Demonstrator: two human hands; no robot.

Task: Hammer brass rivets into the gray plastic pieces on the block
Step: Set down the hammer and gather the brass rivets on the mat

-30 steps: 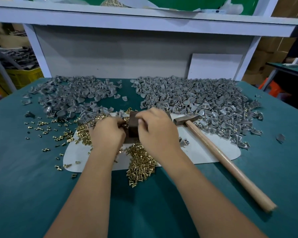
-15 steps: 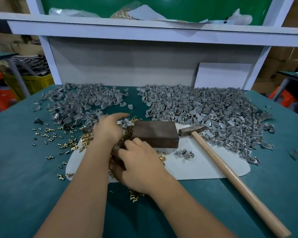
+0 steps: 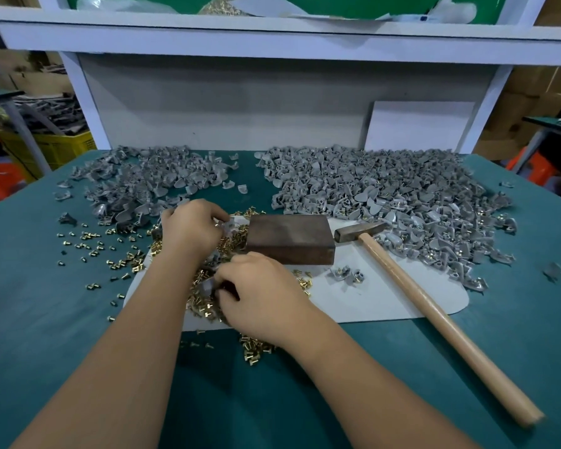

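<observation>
A dark brown block (image 3: 290, 238) lies on a white mat (image 3: 379, 293), its top bare. Just left of it my left hand (image 3: 190, 226) pinches a gray plastic piece (image 3: 226, 225) over the brass rivets (image 3: 204, 298). My right hand (image 3: 261, 294) sits in front of the block on the rivet heap, fingers curled round another gray piece (image 3: 207, 286). A wooden-handled hammer (image 3: 434, 312) lies untouched to the right, its head beside the block. Two riveted gray pieces (image 3: 347, 273) rest on the mat.
A large heap of gray pieces (image 3: 386, 202) fills the back right of the teal table (image 3: 46, 319); a smaller heap (image 3: 136, 183) lies back left. Loose rivets (image 3: 91, 241) scatter at the left. A white shelf frame (image 3: 272, 43) stands behind.
Both hands left the block, which now lies flat. My left hand went to the gray pieces at its left; my right hand dropped onto the rivet heap and took up a gray piece.
</observation>
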